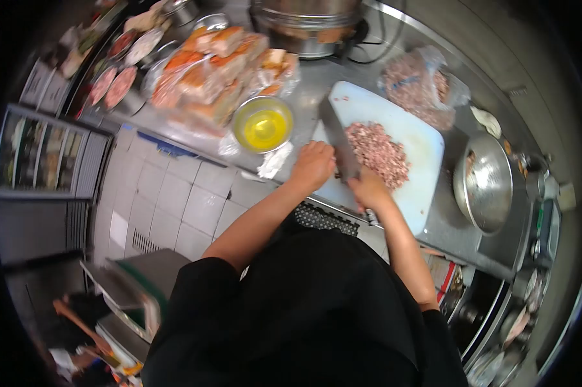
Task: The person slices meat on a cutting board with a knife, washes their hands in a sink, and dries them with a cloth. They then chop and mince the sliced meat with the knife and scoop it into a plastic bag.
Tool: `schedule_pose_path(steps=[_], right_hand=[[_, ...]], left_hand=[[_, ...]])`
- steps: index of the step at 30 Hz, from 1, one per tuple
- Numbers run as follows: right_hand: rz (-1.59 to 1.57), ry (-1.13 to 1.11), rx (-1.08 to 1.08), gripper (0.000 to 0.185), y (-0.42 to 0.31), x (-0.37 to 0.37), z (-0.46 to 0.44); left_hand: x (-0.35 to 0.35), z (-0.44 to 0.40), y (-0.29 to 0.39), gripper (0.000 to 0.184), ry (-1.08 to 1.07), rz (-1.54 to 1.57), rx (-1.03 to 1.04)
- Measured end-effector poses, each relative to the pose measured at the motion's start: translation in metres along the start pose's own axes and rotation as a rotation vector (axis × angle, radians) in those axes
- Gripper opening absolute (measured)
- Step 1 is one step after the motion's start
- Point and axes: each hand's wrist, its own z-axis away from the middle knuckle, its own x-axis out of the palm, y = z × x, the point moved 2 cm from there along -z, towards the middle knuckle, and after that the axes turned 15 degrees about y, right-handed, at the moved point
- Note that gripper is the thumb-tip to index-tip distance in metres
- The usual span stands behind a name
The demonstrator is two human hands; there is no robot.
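Note:
A large knife (340, 142) lies across the left part of a white cutting board (424, 155), its broad blade pointing away from me. My right hand (370, 188) is wrapped around its handle, near the board's front edge. To the right of the blade spreads a heap of chopped pinkish meat (380, 155). My left hand (313, 166) is closed beside the blade, over the board's left edge. Whatever its curled fingers hold, if anything, is hidden. Close to that hand are a crumpled white paper or cloth (275, 161) and a metal bowl of yellow liquid (263, 124).
Bagged blocks of orange-topped food (217, 71) cover the counter's left side. Behind the board stand a large metal pot (307, 26) and a plastic bag of meat (413, 84). A steel bowl (484, 184) tilts at the right. Another person's arm (81, 326) shows at lower left.

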Motion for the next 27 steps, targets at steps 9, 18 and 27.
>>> schedule_pose_path(steps=[9,18,27], right_hand=[[-0.147,0.286,0.149,0.032,0.071,-0.075,0.055],[0.356,0.369,0.096,0.046,0.115,-0.072,0.083],[-0.068,0.194,0.046,0.033,0.108,-0.088,0.073]], left_hand=[[-0.016,0.007,0.033,0.116,-0.216,-0.070,0.061],[0.060,-0.025,0.079,0.104,-0.097,0.035,-0.133],[0.111,-0.015,0.094,0.071,0.066,0.209,-0.218]])
